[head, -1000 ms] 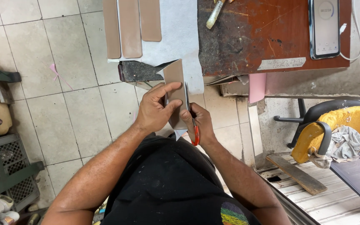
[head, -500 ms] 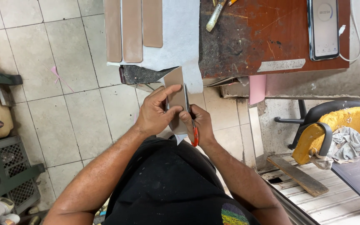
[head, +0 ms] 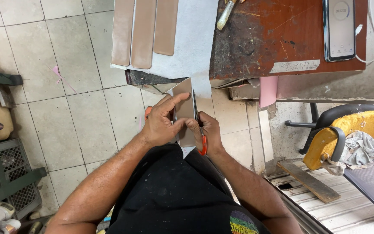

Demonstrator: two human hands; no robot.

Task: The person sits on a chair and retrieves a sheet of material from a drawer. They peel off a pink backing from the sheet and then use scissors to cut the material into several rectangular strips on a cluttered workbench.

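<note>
My left hand [head: 161, 121] pinches a tan strip of leather-like material [head: 182, 97] and holds it upright in front of my lap. My right hand [head: 206, 130] grips orange-handled scissors [head: 197, 119], whose blades run up along the strip's right edge. The two hands touch at the thumbs. Both are just below the edge of the worn red workbench [head: 282, 39]. Part of the strip is hidden behind my fingers.
Three tan strips [head: 141, 30] lie on a grey sheet [head: 193, 39] on the bench. A phone [head: 340, 28] with a white cable lies on the right. A yellow-padded chair with a rag [head: 351, 138] stands at the right, and a dark rack [head: 1, 173] at the left.
The hands and strip have hardly shifted; the scissor blades have moved slightly up along the strip's edge. The camera has tilted a little.
</note>
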